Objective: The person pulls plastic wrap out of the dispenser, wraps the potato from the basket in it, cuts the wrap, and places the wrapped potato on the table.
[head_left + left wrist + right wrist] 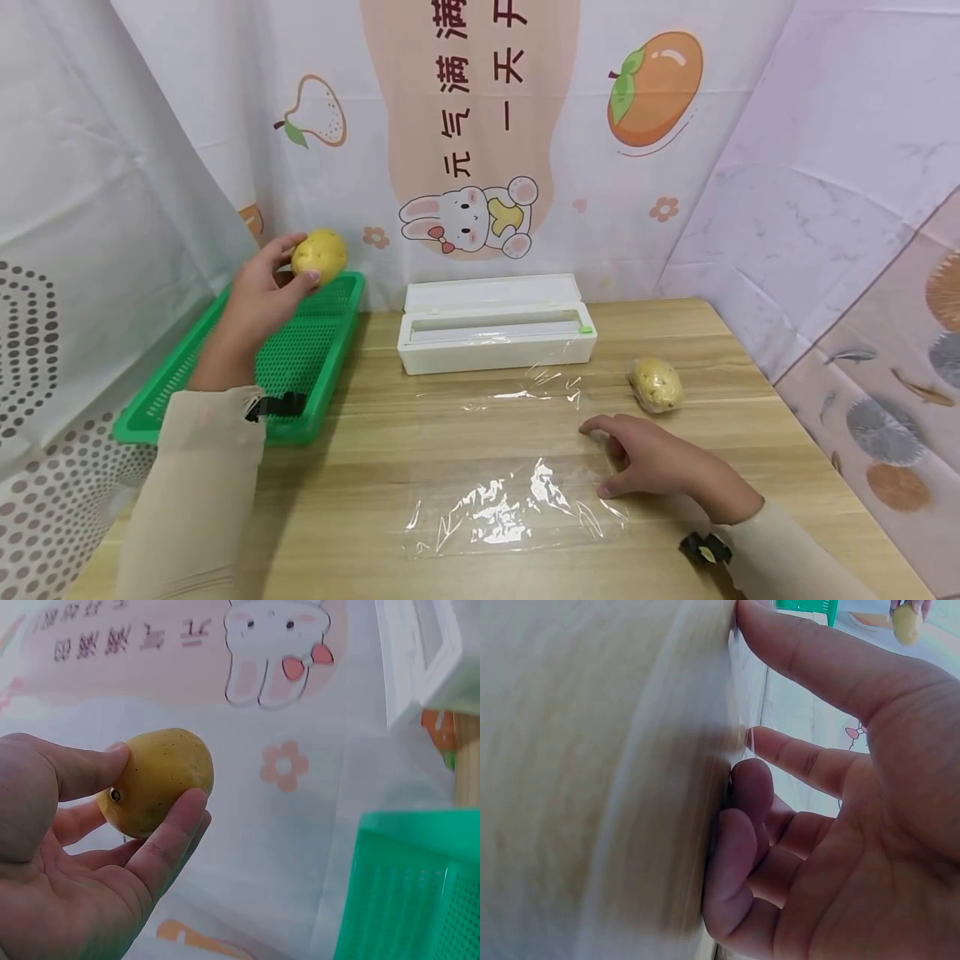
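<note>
My left hand point(258, 298) holds a yellow potato point(321, 256) above the far part of the green basket; the left wrist view shows thumb and fingers pinching the potato point(161, 780). A clear sheet of plastic film point(502, 492) lies spread on the table. My right hand point(660, 458) rests at the film's right edge, with thumb and index finger extended onto it and the other fingers bent, as the right wrist view shows of the hand point(832, 802). Behind that hand sits another potato point(657, 385), wrapped in film.
The green basket point(322, 400) stands at the left of the wooden table point(337, 517). A white film box point(495, 354) with its lid up stands at the back centre, against a printed cloth. Cloth also hangs at both sides.
</note>
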A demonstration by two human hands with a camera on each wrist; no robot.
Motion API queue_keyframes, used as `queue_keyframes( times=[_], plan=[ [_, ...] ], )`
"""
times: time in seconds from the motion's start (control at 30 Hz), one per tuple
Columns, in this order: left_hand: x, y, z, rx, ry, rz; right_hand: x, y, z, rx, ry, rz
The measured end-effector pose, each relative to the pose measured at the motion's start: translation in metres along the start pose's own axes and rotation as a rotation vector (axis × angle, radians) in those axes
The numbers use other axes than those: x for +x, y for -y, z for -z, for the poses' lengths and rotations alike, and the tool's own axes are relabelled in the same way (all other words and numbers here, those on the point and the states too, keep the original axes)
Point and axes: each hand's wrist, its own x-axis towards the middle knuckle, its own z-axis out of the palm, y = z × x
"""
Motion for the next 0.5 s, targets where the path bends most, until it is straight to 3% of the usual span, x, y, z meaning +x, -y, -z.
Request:
queue_keyframes(
  times=[0.33,0.5],
  plan=[
    [-0.033,-0.015,-0.039,-0.024,0.08,-0.168,0.0,-0.001,-0.001,-0.003,0.001,0.001],
    [-0.045,-0.009,-0.06,-0.134,0.151,-0.202,0.001,-0.001,-0.001,-0.006,0.0,0.001]
  ],
)
